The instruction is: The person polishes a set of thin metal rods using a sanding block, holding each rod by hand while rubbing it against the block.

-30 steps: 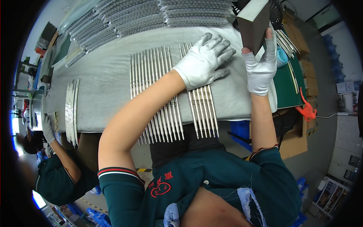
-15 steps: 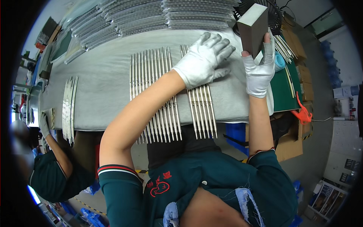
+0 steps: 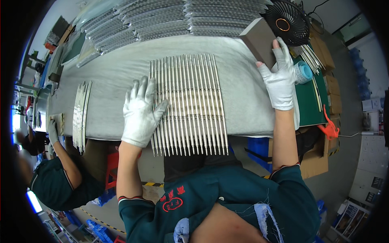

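Note:
A row of slim shiny metal rods lies side by side on the grey cloth, their near ends reaching past the table edge. Along the row's left side rests my left hand, white-gloved, fingers spread and thumb over the outermost rods; it grips nothing. To the right, my right hand, also gloved but with bare thumb and finger tips, holds a grey-brown rectangular block. The block is tilted above the cloth at the far right, gripped between thumb and fingers.
Plastic-wrapped bundles of rods are stacked along the back. A black fan, a light-blue roll and loose rods stand at right. More rods lie at left, near a co-worker's gloved hand.
My left hand has moved left from the right-hand rods to the row's left side. The two rod groups now lie together without the gap. The block in my right hand has tilted left.

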Motion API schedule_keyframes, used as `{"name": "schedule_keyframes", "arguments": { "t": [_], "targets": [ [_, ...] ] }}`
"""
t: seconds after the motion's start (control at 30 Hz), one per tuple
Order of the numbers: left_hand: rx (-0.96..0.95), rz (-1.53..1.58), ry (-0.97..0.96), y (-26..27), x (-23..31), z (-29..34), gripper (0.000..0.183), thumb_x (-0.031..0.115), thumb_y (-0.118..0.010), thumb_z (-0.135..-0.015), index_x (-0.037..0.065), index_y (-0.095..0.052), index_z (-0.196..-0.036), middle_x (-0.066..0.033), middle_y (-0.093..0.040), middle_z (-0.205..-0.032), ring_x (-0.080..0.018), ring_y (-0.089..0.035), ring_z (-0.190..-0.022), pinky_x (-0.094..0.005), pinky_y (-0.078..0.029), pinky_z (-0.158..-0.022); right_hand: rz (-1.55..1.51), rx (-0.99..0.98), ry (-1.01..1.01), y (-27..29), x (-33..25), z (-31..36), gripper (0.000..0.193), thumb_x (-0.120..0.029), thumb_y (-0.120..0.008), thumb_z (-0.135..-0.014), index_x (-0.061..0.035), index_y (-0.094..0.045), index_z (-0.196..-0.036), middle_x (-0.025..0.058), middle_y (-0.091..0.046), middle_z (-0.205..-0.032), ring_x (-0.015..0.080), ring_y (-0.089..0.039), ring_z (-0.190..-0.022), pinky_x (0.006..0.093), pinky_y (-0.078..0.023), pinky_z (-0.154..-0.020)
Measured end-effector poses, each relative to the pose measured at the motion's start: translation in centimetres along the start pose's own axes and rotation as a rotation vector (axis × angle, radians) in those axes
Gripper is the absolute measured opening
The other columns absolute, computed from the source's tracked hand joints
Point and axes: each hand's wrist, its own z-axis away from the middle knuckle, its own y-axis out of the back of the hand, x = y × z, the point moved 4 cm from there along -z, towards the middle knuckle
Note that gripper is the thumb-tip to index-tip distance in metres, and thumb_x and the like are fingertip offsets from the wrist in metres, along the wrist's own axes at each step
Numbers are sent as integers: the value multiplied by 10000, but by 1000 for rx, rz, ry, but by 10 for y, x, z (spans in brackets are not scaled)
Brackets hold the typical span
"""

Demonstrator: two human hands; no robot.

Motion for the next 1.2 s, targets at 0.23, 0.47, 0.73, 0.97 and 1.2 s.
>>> {"name": "schedule_keyframes", "arguments": {
  "t": [0.23,0.47,0.73,0.97,1.2],
  "targets": [
    [-62,-2,115,1,-16,64,730,484,-606,-886,21,-417,-1418,-244,-437,-1433,-443,-371,-1351,-522,-239,-1143,661,-464,62,32,-10,23,644,-271,-785,-716,-115,-573,-1303,156,-409,-1449,363,-379,-1341,480,-333,-1103],
    [-260,218,-216,21,73,54,834,533,-692,-774,27,-444,-1389,-237,-483,-1379,-422,-414,-1321,-554,-246,-1132,179,-497,359,-26,-63,-9,668,-344,-705,-803,-57,-497,-1370,195,-391,-1462,397,-300,-1399,496,-254,-1160],
    [-292,307,-486,2,131,41,775,579,-625,-811,85,-473,-1388,-153,-509,-1389,-290,-474,-1305,-522,-249,-1144,143,-722,509,-130,-74,-18,760,-533,-582,-876,-78,-394,-1456,235,-339,-1502,398,-246,-1432,516,-171,-1180],
    [-289,352,-580,-10,152,33,696,559,-588,-851,136,-494,-1395,-128,-503,-1397,-269,-450,-1320,-520,-253,-1145,310,-767,493,-103,-53,-24,708,-506,-606,-863,-119,-448,-1434,205,-359,-1502,372,-253,-1437,514,-161,-1186],
    [-308,344,-629,-5,150,33,611,487,-606,-861,198,-508,-1390,-128,-500,-1400,-288,-465,-1303,-538,-266,-1134,344,-684,577,-105,-53,-23,674,-565,-552,-877,-152,-500,-1407,173,-410,-1470,349,-300,-1416,511,-176,-1177]
  ]
}}
